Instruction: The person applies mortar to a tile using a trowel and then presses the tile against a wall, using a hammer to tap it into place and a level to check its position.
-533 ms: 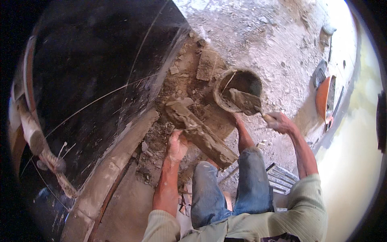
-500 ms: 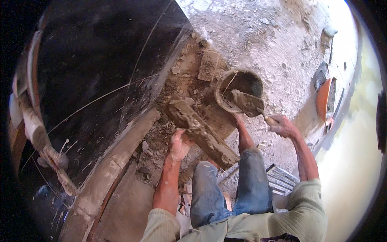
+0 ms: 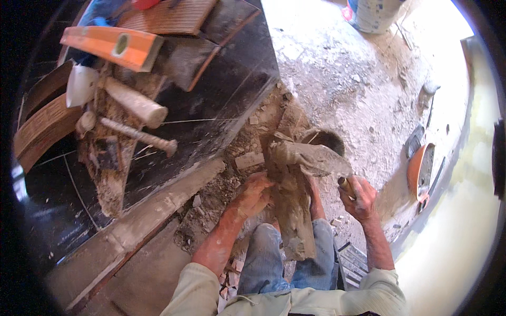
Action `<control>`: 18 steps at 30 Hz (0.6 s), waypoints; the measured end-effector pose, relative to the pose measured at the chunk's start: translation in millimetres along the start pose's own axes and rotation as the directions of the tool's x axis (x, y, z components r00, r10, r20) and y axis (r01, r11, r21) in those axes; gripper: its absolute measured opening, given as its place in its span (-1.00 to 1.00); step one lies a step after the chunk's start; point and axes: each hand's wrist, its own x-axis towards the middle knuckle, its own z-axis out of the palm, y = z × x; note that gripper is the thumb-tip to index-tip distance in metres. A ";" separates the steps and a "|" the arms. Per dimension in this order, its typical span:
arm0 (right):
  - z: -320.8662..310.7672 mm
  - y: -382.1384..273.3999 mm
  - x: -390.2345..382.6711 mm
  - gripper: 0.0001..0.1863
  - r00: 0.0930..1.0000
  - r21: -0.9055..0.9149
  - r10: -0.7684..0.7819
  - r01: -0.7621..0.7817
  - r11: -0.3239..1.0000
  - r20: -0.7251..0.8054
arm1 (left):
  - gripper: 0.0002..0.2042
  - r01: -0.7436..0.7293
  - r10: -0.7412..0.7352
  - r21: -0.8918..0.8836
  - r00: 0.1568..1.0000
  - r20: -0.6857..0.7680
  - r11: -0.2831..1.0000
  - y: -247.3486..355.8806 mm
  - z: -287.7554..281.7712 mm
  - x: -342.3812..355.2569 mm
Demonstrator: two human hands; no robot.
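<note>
My left hand (image 3: 257, 192) grips the left edge of a long narrow slab (image 3: 294, 213) coated in wet brown mortar. The slab lies lengthwise over my knees and points away from me. My right hand (image 3: 359, 199) is closed around the handle of a trowel (image 3: 319, 160). Its mortar-smeared blade rests over the far end of the slab; whether it touches cannot be made out. Behind the blade, a dark bucket (image 3: 331, 140) is partly hidden.
An orange spirit level (image 3: 108, 46), ribbed tiles (image 3: 163, 18) and dirty hand tools (image 3: 134, 102) lie on the dark tiled surface at left. A cement-coated ledge (image 3: 137, 229) borders it. Rubble covers the ground; an orange basin (image 3: 419, 168) stands at right, a white bucket (image 3: 373, 16) far off.
The trowel has come up out of the bucket and moved left over the slab's far end. The slab has swung from a slant to nearly straight ahead. The view has shifted, showing more tools.
</note>
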 end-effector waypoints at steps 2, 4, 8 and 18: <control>12.1 -1.1 1.3 -0.48 0.985 -0.151 -0.120 0.101 0.983 -0.124 | -0.80 -0.146 0.139 0.223 0.989 0.046 0.964 1.7 -4.1 -4.8; 18.3 -1.4 -0.7 -0.51 0.976 -0.206 -0.142 0.106 0.973 -0.165 | -0.77 0.163 -0.143 -0.380 0.986 0.081 0.910 30.0 15.7 -12.2; 32.2 -2.1 -8.7 -0.49 0.981 -0.257 -0.113 0.069 0.964 -0.160 | -0.77 -0.346 0.356 0.466 0.932 0.069 0.814 5.3 -14.0 -25.1; 33.9 26.9 -81.0 -0.51 0.986 -0.294 0.143 -0.164 0.942 -0.092 | -0.80 -0.020 0.097 -0.537 0.989 0.116 0.844 25.0 -21.2 -68.0</control>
